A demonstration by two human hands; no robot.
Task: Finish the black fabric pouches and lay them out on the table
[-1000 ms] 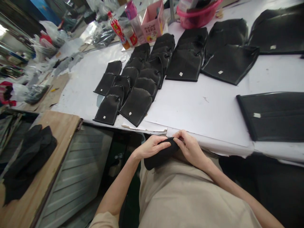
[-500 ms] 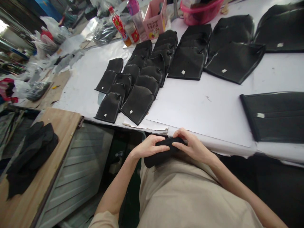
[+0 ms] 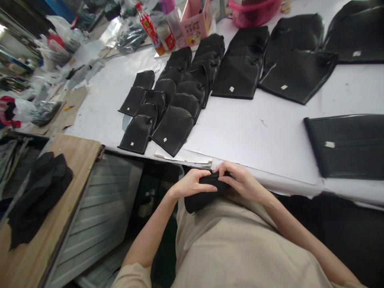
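In front of your waist, just beside the near edge of the worktop (image 3: pixel 255 136), you hold a black piece (image 3: pixel 199 203) in both hands. Left hand (image 3: pixel 192 185): thumb laid along the upper face, fingers closed over the far side. Right hand (image 3: pixel 241 181): thumb and fingers pinching the upper edge, near the left fingertips. Judgement: this grip steadies the piece and lets you work that edge. Its lower end hangs against the beige clothing (image 3: pixel 228 240); underside hidden. Beyond: overlapping black pouches (image 3: pixel 172 130), some with small pale labels. Further off: bottle (image 3: pixel 149 26), pink box (image 3: pixel 197 32), pink basin (image 3: pixel 255 15). To your left: dark cloth (image 3: pixel 39 196) on a wooden board (image 3: pixel 72 170).
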